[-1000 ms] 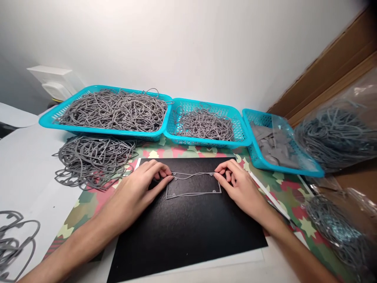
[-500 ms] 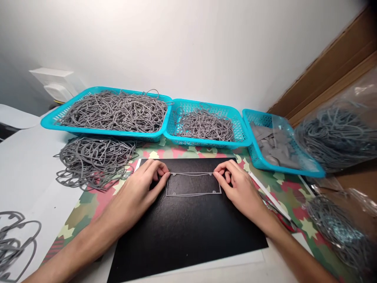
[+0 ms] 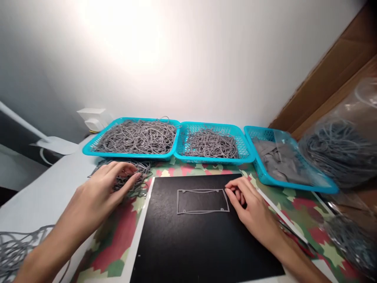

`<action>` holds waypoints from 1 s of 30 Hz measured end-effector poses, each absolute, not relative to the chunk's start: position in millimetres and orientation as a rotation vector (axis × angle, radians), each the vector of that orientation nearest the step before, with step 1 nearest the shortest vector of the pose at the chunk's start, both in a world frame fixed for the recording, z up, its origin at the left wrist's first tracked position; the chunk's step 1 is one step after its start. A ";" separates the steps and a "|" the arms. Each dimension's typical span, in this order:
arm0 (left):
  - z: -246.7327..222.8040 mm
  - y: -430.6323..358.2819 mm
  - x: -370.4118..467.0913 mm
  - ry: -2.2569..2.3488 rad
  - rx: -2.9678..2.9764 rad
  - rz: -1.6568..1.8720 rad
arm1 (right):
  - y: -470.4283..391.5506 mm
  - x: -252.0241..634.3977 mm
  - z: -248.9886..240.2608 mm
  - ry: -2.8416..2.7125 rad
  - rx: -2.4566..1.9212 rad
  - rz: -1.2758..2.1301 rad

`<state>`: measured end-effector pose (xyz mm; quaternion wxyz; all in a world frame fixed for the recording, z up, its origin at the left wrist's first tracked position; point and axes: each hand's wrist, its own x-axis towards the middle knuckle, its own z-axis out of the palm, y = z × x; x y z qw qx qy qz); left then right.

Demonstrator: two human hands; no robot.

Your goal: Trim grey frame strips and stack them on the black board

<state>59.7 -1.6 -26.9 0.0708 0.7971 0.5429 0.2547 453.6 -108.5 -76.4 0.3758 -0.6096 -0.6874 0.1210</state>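
Observation:
A thin grey rectangular rubber gasket (image 3: 203, 212), with small tabs near its corners, lies on the black board (image 3: 188, 243). At its upper right corner, my right hand (image 3: 246, 200) has thumb and forefinger pinched together on the edge. My left hand (image 3: 108, 184) is away from the gasket, to the left of the board, with fingers curved and thumb apart. It hovers over a pile of similar grey gaskets (image 3: 144, 169), partly hidden behind it, and nothing shows in its fingers.
Blue baskets hold grey strips: a left basket (image 3: 129, 157), a middle basket (image 3: 215, 160) and a right basket (image 3: 306, 188). Bagged grey strips (image 3: 338, 149) stand at right. A white strip (image 3: 282, 214) lies by my right forearm. More loose gaskets (image 3: 17, 247) are at lower left.
My left hand has let go of the gasket's left corner and moved left over the pile. My right hand stays at the right corner. The view has shifted.

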 end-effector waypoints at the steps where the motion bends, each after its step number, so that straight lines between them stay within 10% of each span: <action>1: -24.0 0.9 54.0 1.709 2.393 0.778 | -109.2 453.1 -79.1 -1.761 -1.559 0.280; 30: -30.8 -2.5 48.8 1.875 2.149 0.983 | -110.8 456.9 -99.9 -1.714 -1.550 0.229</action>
